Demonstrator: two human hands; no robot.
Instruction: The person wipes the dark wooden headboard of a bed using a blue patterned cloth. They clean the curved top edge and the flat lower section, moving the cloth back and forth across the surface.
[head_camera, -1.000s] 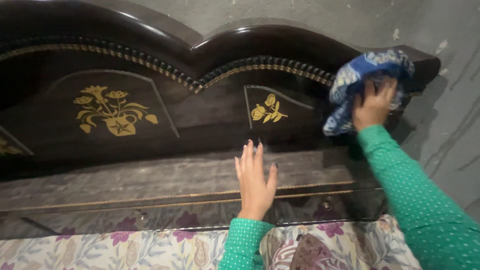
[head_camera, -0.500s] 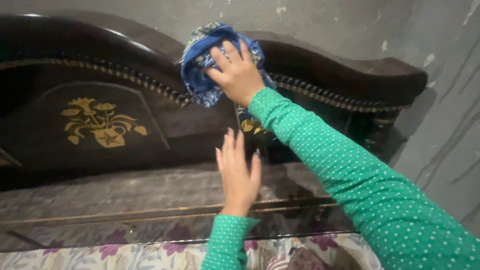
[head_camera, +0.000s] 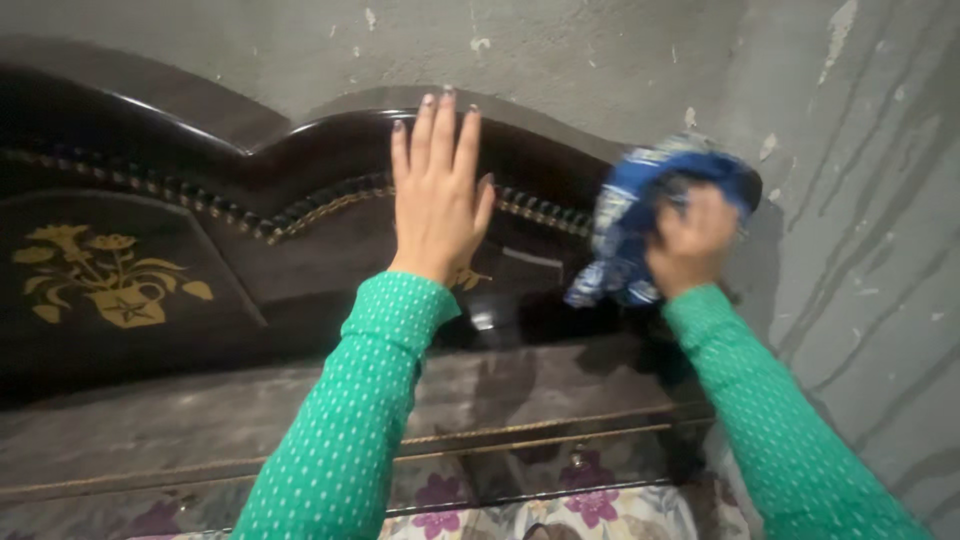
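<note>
Two hands on headboard (head_camera: 300, 170) — right hand (head_camera: 692, 240) bunching blue cloth (head_camera: 625, 225), left hand (head_camera: 438, 195) flat

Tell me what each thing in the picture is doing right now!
Left hand: open, fingers spread, flat against the headboard.
Right hand: closed around the blue cloth.
Blue cloth: bunched up, pressed on the headboard's right end.
Headboard: dark, glossy, upright against the wall.
Wall: grey, streaked, paint chipped.
Flowered bedding: lying below the headboard.
</note>
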